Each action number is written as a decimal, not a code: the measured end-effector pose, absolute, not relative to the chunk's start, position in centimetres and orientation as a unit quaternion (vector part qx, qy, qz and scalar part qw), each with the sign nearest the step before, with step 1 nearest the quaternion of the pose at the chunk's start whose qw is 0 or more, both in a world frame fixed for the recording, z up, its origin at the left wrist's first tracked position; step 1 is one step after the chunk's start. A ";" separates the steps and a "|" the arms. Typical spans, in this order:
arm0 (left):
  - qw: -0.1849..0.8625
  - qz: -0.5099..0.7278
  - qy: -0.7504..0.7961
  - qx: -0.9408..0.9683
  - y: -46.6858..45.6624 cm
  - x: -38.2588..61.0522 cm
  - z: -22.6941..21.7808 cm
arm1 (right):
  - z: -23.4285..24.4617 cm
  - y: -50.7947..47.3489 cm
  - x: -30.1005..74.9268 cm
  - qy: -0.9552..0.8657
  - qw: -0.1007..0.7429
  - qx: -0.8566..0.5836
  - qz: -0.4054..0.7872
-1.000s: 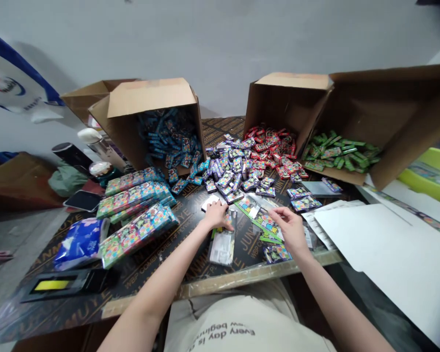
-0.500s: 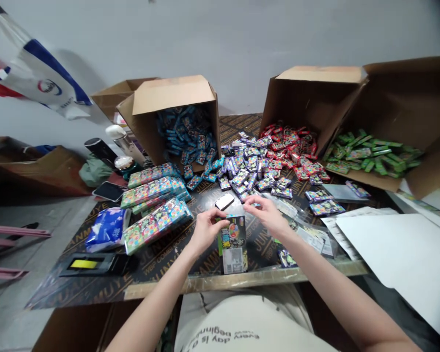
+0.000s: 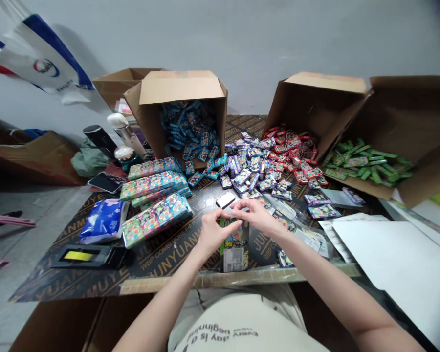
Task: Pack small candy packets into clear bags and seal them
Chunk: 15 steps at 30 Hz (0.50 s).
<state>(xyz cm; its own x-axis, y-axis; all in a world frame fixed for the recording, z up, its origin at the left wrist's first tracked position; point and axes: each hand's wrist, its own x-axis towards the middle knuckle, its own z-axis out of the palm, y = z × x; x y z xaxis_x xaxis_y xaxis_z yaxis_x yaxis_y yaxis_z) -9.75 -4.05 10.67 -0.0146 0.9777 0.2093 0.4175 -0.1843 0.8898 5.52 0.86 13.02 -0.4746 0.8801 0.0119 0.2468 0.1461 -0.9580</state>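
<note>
A black printed packet [image 3: 235, 254] with a white label panel and bright coloured print stands near the table's front edge. My left hand [image 3: 217, 230] is closed on its top left, thumb across the front. My right hand [image 3: 255, 215] pinches at the packet's top edge, fingertips meeting those of my left hand. What lies between the fingertips is too small to make out. Just behind the hands lies a small white-topped block [image 3: 225, 199]. A heap of small purple packs [image 3: 244, 176] spreads beyond it.
Open cartons hold blue packs [image 3: 190, 129], red packs [image 3: 291, 144] and green packs [image 3: 366, 161]. Joined rows of multicoloured packs [image 3: 157, 220] lie left, near a blue tissue pack [image 3: 101, 222], a phone [image 3: 107, 182] and bottles [image 3: 124, 129]. White sheets [image 3: 381, 259] cover the right side.
My right hand has moved left and down to the packet's top edge, closing the gap to my left hand. The view has shifted slightly.
</note>
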 end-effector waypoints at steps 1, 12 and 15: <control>0.311 0.457 0.561 0.616 -4.0 -9.5 10.5 | 12.7 1.0 5.5 -0.690 0.311 -0.415 0.505; 0.714 0.329 0.375 0.491 -3.2 -10.5 5.5 | 11.7 -1.0 4.6 -0.493 0.427 -0.433 0.622; 0.734 0.283 0.340 0.515 -3.4 -9.9 4.0 | 10.6 -0.3 7.9 -0.498 0.504 -0.478 0.519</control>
